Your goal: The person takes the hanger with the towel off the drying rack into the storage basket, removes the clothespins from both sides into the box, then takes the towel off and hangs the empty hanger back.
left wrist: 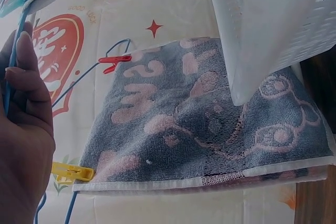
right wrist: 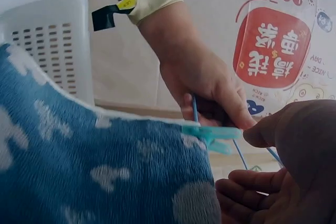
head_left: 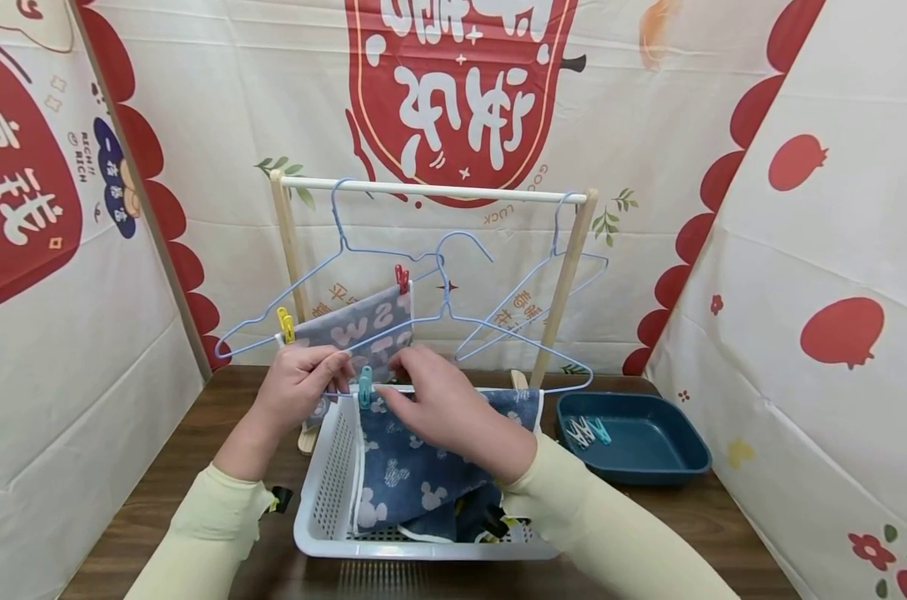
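Observation:
My left hand point(head_left: 296, 383) grips the left corner of a blue wire hanger point(head_left: 447, 292) held in front of the rack. A dark blue towel point(head_left: 393, 471) with pale mouse-head shapes hangs from its bottom bar, and a teal clothespin point(head_left: 365, 388) clips the towel's left corner there. My right hand point(head_left: 442, 400) is just right of the clothespin. In the right wrist view its thumb and fingers point(right wrist: 257, 179) are spread apart, with the thumb tip beside the clothespin's handle ends. The towel's lower part hangs into a white basket point(head_left: 320, 492).
Behind, a wooden rack with a white rod point(head_left: 453, 192) carries a hanger with a grey towel point(left wrist: 157, 124), clipped by yellow point(head_left: 285, 323) and red clothespins point(head_left: 402, 279), and a bare hanger point(head_left: 509, 298) at right. A dark teal tray point(head_left: 648, 433) holds several clothespins point(head_left: 587, 432).

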A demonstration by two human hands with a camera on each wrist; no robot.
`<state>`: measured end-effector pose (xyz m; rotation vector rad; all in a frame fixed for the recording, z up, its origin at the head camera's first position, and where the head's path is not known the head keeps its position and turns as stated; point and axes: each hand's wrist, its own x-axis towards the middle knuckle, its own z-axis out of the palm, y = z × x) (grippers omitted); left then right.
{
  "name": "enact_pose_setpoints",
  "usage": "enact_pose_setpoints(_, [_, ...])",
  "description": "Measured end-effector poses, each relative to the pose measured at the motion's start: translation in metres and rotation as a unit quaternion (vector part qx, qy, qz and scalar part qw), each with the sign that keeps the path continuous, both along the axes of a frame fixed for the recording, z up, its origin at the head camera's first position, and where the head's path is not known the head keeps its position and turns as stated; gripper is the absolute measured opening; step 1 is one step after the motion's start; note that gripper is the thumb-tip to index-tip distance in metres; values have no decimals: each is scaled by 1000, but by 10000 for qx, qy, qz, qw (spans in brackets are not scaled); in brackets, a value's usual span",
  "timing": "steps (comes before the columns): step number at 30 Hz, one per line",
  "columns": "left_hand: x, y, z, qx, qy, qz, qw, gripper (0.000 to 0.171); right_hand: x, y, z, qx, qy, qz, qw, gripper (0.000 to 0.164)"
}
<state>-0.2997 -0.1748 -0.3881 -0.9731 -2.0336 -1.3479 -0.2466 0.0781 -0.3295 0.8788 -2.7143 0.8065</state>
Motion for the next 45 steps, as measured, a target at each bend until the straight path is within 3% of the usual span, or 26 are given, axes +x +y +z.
enact_pose_setpoints(7, [-2,2,0,39,170,-161,9997,33,-10,-18,-4,-136,-543,-86,9984,36])
enact_pose_setpoints(15, [1,4,0,20,149,-94,9998,32,-14,-25,-7,-929,-621,-6,9937,20])
enact_pose_setpoints(33, [1,3,1,-1,68,-63,10000,30,-14,-23,-9,-1146,91,286,9930,5])
enact_pose_setpoints(45, [0,2,1,11,173,-113,9998,28,-13,-23,-11,-1239,589,495,9893,8])
